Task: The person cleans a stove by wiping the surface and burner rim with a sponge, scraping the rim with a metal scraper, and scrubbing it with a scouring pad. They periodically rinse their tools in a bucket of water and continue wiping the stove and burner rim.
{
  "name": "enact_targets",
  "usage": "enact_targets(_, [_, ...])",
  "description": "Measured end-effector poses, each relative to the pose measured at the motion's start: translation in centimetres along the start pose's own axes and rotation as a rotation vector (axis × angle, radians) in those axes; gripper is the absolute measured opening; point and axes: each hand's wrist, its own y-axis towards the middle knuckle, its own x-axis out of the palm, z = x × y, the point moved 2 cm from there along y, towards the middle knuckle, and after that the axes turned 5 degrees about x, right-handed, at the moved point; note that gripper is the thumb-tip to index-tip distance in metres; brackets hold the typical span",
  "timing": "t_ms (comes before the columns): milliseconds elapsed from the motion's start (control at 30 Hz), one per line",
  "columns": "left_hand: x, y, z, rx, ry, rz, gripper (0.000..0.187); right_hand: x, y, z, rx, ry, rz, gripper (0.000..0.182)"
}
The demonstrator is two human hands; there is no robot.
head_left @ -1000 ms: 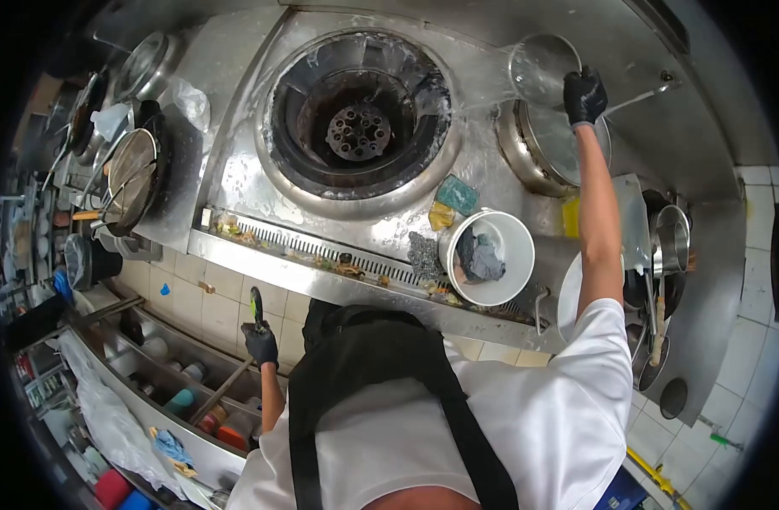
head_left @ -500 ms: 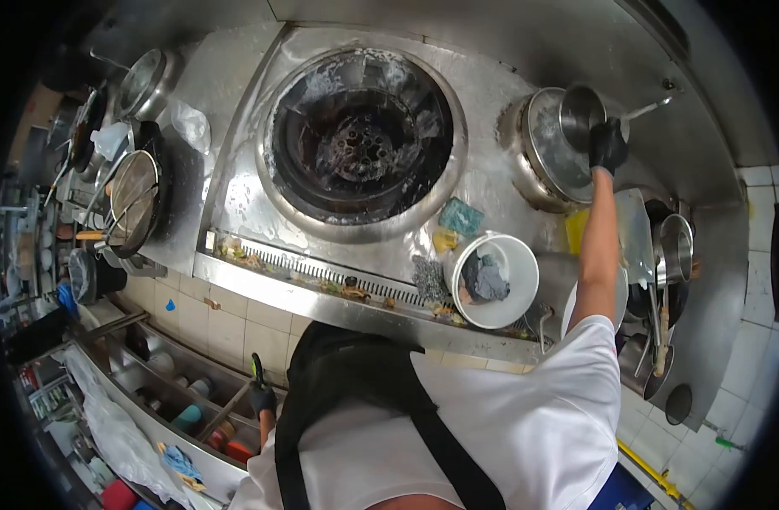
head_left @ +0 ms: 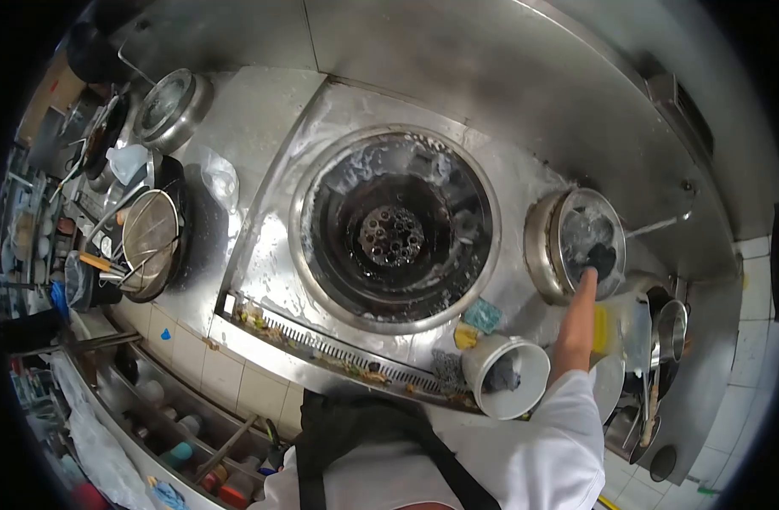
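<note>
My right hand point(head_left: 602, 260), in a black glove, is down inside the round steel pot of water point(head_left: 538, 246) at the right of the stove. It grips a small metal pot point(head_left: 592, 228), now low in the cloudy water and blurred under the surface. At the lower left, my left hand is mostly hidden by my body. A slim black-and-green tool point(head_left: 273, 432) sticks up there, and its far end is out of sight. The wide wok burner point(head_left: 389, 234) lies between, wet and sooty, with a perforated centre.
Before the burner are a white bucket point(head_left: 538, 384) with a grey cloth point(head_left: 502, 374), a green scouring pad point(head_left: 483, 315), a yellow sponge point(head_left: 466, 335) and steel wool point(head_left: 448, 369). Food scraps line the drain grate point(head_left: 321, 344). A tap point(head_left: 661, 224) reaches over the right side. Strainers point(head_left: 150, 228) stand left.
My right hand has lowered the small metal pot from above the steel pot into its water. The view has tilted up, and the left hand has slipped mostly out of sight.
</note>
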Motion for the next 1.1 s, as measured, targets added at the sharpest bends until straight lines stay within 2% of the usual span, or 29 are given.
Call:
enact_targets(67, [0.0, 1.7, 1.3, -0.056, -0.074, 0.058, 0.044, -4.0, -3.6, -1.7, -0.078, -0.014, 0.773, 0.029])
enact_targets(100, [-0.2, 3.0, 2.1, -0.083, -0.14, 0.116, 0.043, -6.2, -4.1, -2.0, -0.084, -0.026, 0.778, 0.029])
enact_targets(167, [-1.1, 6.4, 4.6, -0.084, -0.342, 0.282, 0.042, -9.1, -3.9, -2.8, 0.077, 0.041, 0.526, 0.021])
enact_targets(200, [-1.9, 8.5, 6.0, -0.035, -0.465, 0.367, 0.042, -9.3, -3.7, -3.4, 0.075, 0.034, 0.529, 0.021])
enact_targets(233, [-2.7, 11.0, 7.9, 0.107, -0.634, 0.468, 0.035, -9.2, -3.4, -3.4, 0.148, 0.692, 0.468, 0.017])
enact_targets(300, [-4.2, 14.6, 12.5, 0.36, -0.893, 0.649, 0.028, -10.5, -4.0, -5.3, 0.211, 1.329, 0.368, 0.014])
enact_targets(333, [-5.3, 15.5, 16.1, 0.455, -0.992, 0.756, 0.026, -13.7, -6.1, -9.4, 0.022, 0.877, 0.52, 0.014])
enact_targets(367, [-6.4, 15.6, 19.5, 0.522, -1.013, 0.69, 0.021, -16.4, -7.6, -13.3, -0.163, 0.412, 0.64, 0.015])
enact_targets(400, [-7.4, 15.2, 22.3, 0.583, -1.036, 0.624, 0.019, -17.7, -7.7, -15.4, -0.365, 0.172, 0.748, 0.015])
enact_targets(433, [-9.2, 13.3, 25.6, 0.603, -0.71, 0.725, 0.018, -18.2, -7.6, -17.9, -0.569, -0.067, 0.849, 0.014])
enact_targets(467, [-10.7, 11.2, 28.5, 0.612, -0.382, 0.809, 0.017, -17.5, -7.2, -19.9, -0.411, 0.258, 0.759, 0.013])
enact_targets(500, [-11.1, 9.9, 29.9, 0.592, -0.425, 0.871, 0.016, -16.6, -7.1, -22.2, -0.248, 0.573, 0.65, 0.014])
enact_targets(533, [-11.5, 8.9, 30.8, 0.574, -0.466, 0.936, 0.014, -17.4, -7.7, -25.7, -0.001, 0.518, 0.508, 0.019])
enact_targets(567, [-11.7, 8.1, 31.4, 0.476, -0.563, 0.877, 0.014, -16.2, -7.1, -27.9, -0.082, 0.472, 0.512, 0.021])
enact_targets(633, [-11.9, 7.1, 31.6, 0.526, -0.432, 0.907, 0.021, -17.8, -11.0, -35.3, -0.272, 0.305, 0.619, 0.017])
enact_targets(667, [-11.4, 7.1, 31.2, 0.538, -0.361, 0.946, 0.024, -17.2, -11.8, -38.1, -0.314, 0.274, 0.594, 0.014])
enact_targets(700, [-10.9, 7.6, 30.9, 0.49, -0.418, 0.893, 0.028, -16.7, -12.8, -40.9, -0.356, 0.246, 0.57, 0.011])
enact_targets(733, [-10.6, 7.8, 30.8, 0.512, -0.391, 0.975, 0.027, -16.4, -13.9, -43.3, -0.372, 0.262, 0.561, 0.011])
enact_targets(800, [-10.4, 8.1, 30.6, 0.512, -0.39, 0.992, 0.026, -17.3, -16.7, -48.0, -0.65, 0.332, 0.674, 0.007])
enact_targets(833, [-10.7, 7.7, 30.4, 0.521, -0.396, 0.935, 0.024, -17.7, -17.5, -49.6, -0.66, 0.344, 0.676, 0.007])
enact_targets(867, [-10.9, 8.2, 30.2, 0.469, -0.434, 0.814, 0.024, -18.5, -18.2, -51.4, -0.782, 0.354, 0.761, 0.006])
enact_targets(900, [-10.7, 8.4, 30.1, 0.46, -0.455, 0.849, 0.023, -19.7, -19.4, -52.7, -0.899, 0.359, 0.846, 0.006])
enact_targets(1000, [-11.0, 8.0, 29.7, 0.459, -0.404, 0.885, 0.023, -25.3, -22.9, -53.3, -1.15, 0.404, 0.858, 0.007])
enact_targets(1067, [-11.2, 7.8, 29.3, 0.463, -0.331, 0.889, 0.024, -27.3, -22.5, -51.1, -1.167, 0.328, 0.887, 0.005])
enact_targets(1100, [-10.6, 8.0, 28.9, 0.474, -0.326, 0.962, 0.023, -27.9, -21.9, -49.5, -1.188, 0.248, 0.908, 0.004])
